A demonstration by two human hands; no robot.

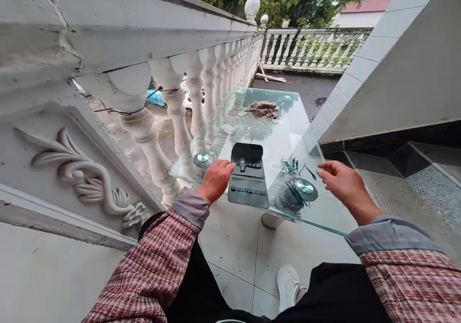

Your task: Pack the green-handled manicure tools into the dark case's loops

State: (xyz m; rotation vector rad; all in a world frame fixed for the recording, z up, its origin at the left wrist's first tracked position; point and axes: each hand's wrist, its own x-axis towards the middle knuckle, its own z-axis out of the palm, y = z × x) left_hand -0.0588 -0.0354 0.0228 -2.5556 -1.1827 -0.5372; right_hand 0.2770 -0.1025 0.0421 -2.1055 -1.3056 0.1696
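Observation:
My left hand (pixel 216 181) hangs just over the glass-topped table (pixel 309 223), its fingertips beside the left edge of an open black zip case (pixel 248 174). The case lies unfolded and holds a few small metal tools in its loops. My right hand (pixel 338 181) is held open and empty above the table's right side, nearest to a small group of green-handled grooming tools (pixel 290 165) and a pair of small scissors (pixel 308 171). Several thin tools (pixel 297 193) lie over a round steel leg mount (pixel 302 189). A crumpled brown cloth (pixel 262 109) lies at the far end.
A white stone balustrade (pixel 176 121) runs along the left, with a drop beyond it. A tiled wall (pixel 360 73) and dark stone steps (pixel 396 179) rise on the right. White floor tiles (pixel 230 251) lie below the table, and my white shoe (pixel 288 284) shows.

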